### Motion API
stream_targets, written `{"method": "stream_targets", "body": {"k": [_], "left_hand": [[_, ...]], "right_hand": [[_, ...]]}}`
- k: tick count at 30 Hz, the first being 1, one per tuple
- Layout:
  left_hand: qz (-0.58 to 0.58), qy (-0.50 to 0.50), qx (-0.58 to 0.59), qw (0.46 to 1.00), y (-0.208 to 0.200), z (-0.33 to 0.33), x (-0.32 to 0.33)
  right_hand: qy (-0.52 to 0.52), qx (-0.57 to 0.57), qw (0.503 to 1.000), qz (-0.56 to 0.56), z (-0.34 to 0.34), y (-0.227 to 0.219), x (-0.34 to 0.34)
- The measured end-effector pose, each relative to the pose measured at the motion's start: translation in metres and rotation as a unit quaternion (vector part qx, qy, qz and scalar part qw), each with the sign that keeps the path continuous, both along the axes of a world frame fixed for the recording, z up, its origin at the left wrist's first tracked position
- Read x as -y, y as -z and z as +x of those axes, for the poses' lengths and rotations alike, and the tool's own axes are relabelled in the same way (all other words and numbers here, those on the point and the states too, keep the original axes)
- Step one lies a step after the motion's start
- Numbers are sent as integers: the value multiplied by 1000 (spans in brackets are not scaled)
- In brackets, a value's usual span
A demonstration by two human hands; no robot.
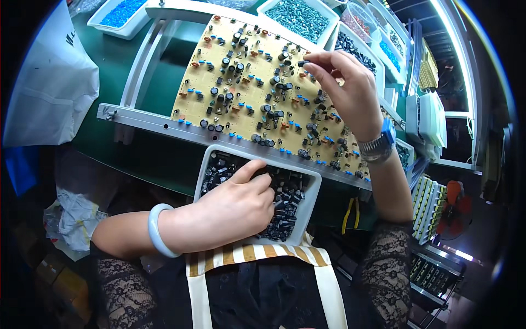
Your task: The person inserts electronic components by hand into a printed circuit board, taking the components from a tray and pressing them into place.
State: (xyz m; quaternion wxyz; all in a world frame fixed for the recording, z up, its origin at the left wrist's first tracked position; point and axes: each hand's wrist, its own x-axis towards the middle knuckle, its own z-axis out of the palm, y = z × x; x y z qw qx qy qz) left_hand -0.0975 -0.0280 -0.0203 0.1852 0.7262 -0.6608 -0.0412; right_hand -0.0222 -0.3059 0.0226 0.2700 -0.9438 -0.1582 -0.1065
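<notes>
My right hand (350, 88) is over the far right part of a tan circuit board panel (192, 107). Its thumb and index finger pinch a small black capacitor (302, 63) just above the panel. Black cylinders, blue discs and orange-brown parts stand in repeated groups across the panel. Close to my body is a white plastic tray (314, 194) of loose black capacitors (285, 205). My left hand (224, 214) reaches into it with fingers curled down among the parts; its fingertips are partly hidden, so what they grip does not show.
A metal frame (159, 125) holds the panel on the green table (98, 55). Behind stand bins of green parts (298, 22), blue parts (121, 12) and black parts (353, 46). Yellow-handled pliers (350, 215) are at the table's near edge. A white bag (52, 82) hangs at left.
</notes>
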Motion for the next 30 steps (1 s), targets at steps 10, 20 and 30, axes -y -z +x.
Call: {"method": "stream_targets", "body": {"k": [10,20,30], "left_hand": [[-45,-14,-42,998,4,-1,-4],[-40,-21,-46,998,-2,3,-6],[-150,-99,-75,981,-2,3,-8]], "right_hand": [[9,-28,1000,-11,25,6,3],[31,47,992,-117,29,10,-5],[37,75,988,-131,24,10,-12]]}}
